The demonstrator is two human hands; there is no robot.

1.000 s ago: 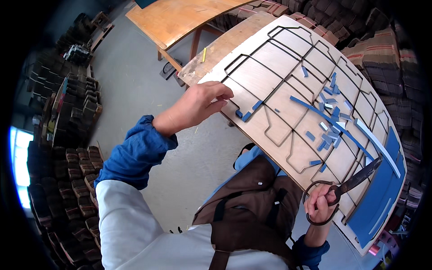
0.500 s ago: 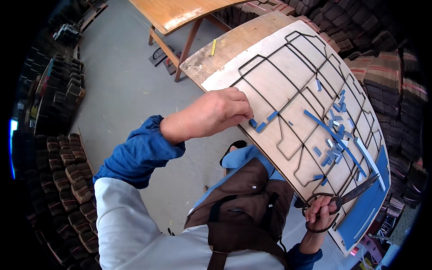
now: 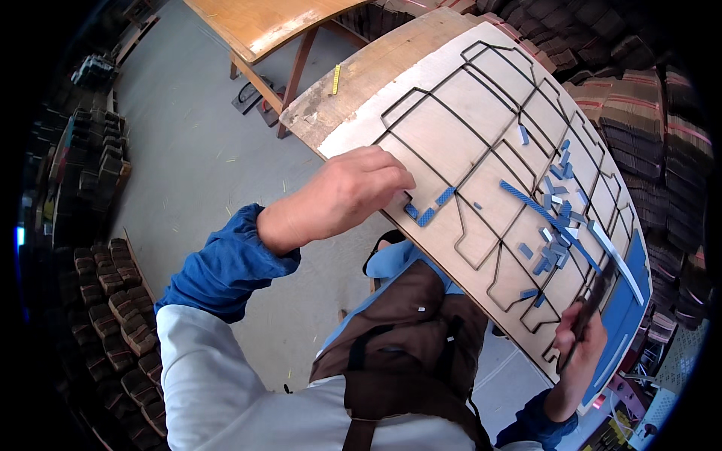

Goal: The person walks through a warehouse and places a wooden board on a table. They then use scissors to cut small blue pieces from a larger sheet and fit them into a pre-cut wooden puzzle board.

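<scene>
My left hand (image 3: 350,192) is over the near edge of a light wooden board (image 3: 417,154) set with thin black rule lines. Its fingers are pinched together; what is in them, if anything, is hidden. Just beside the fingertips, short blue foam strips (image 3: 426,217) lie along the black lines. My right hand (image 3: 583,342) grips dark metal scissors (image 3: 594,297), blades toward the far side of the board. Close to the blades are a long blue foam strip (image 3: 553,222), a pale strip (image 3: 617,259) and a blue sheet (image 3: 618,319). Several cut blue pieces (image 3: 551,258) are scattered mid-board.
A yellow strip (image 3: 336,79) rests on the bare wood of the board's far left. Behind stands an orange-brown wooden table (image 3: 274,26). Stacked brown bundles (image 3: 628,128) rise at the right, with more stacks (image 3: 113,316) at the left on the grey floor (image 3: 180,143).
My left hand has drawn back slightly from the blue strips, uncovering the short piece. My right hand has moved right and turned the scissors more upright. The whole view has shifted a little.
</scene>
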